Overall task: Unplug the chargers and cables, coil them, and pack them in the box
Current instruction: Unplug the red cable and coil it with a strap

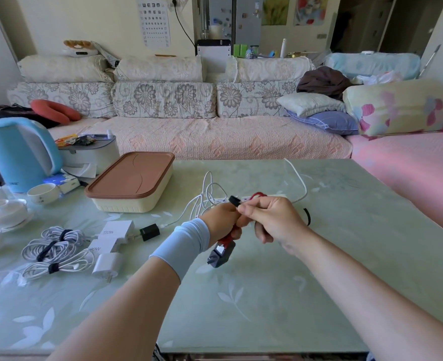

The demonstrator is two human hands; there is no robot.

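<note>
Over the middle of the worktop, both hands are on the same red cable. The left hand has its fingers curled round the bundle, and a dark charger hangs off the end just below it, above the surface. The right hand grips the looped part, fingertips right by a black strap at the top of the bundle. Just behind the hands lies a white power strip with loose white cables tangled beside it.

The box, brown lid on, sits toward the far left. Near the left edge are coiled white cables tied with dark straps, white chargers and a small black charger. A blue kettle stands in the far left corner.
</note>
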